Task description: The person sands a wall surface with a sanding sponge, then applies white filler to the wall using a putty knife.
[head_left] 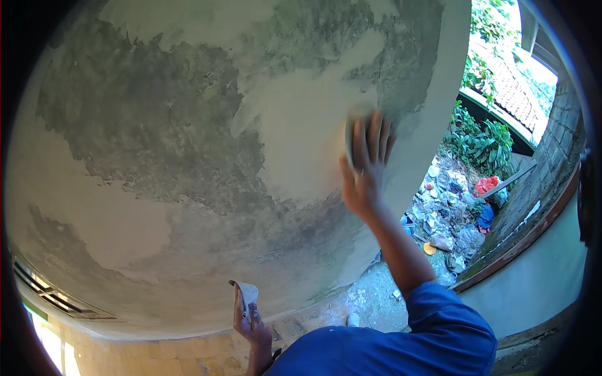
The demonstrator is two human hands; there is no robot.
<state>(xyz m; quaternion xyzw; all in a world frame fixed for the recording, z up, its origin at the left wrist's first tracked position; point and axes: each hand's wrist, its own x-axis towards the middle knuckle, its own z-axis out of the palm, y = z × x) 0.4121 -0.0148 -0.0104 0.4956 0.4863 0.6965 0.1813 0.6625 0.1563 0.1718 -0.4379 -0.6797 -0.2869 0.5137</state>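
Note:
In front of me is a large wall (301,138) with white filler patches over rough grey plaster. My right hand (369,166) reaches up to it, fingers stretched and pressing a flat greyish pad (349,143) against a white patch near the wall's right edge. The pad looks like sandpaper, but most of it is hidden under the fingers. Lower down, my left hand (252,327) is closed around a thin, pale, curved sheet (247,292) with a brownish edge. Its exact kind is unclear. It is held upright, apart from my right hand.
Right of the wall's edge, rubbish (448,207) is strewn on the ground beside green plants (492,147). A block wall (539,194) borders that strip. A slatted vent (59,291) shows at lower left. Below lies a tiled floor (188,351).

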